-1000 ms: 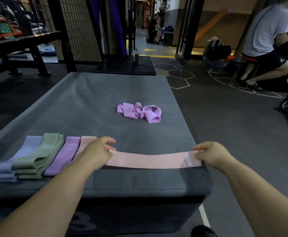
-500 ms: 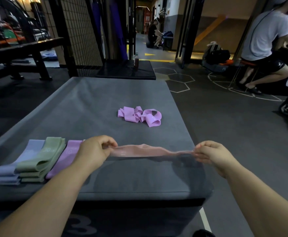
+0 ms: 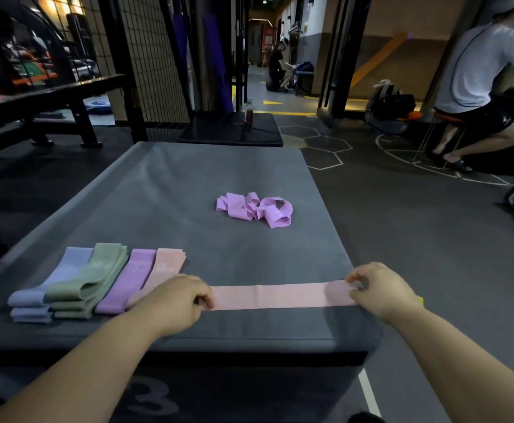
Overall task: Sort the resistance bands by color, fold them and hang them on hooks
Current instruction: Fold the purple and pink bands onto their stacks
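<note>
A pale pink resistance band lies stretched flat across the near edge of the grey padded box. My left hand grips its left end and my right hand pinches its right end. To the left, folded bands lie side by side: a blue-grey one, a green one, a purple one and a pink one, partly under my left hand. A crumpled heap of purple bands sits in the middle of the box.
The box's right edge drops to the dark gym floor. A black mat and wire rack stand behind the box. A seated person is at the far right, with bags nearby.
The pink band was lifted and twisted between both hands half a second ago; now it lies flat on the box again, with its plain side up.
</note>
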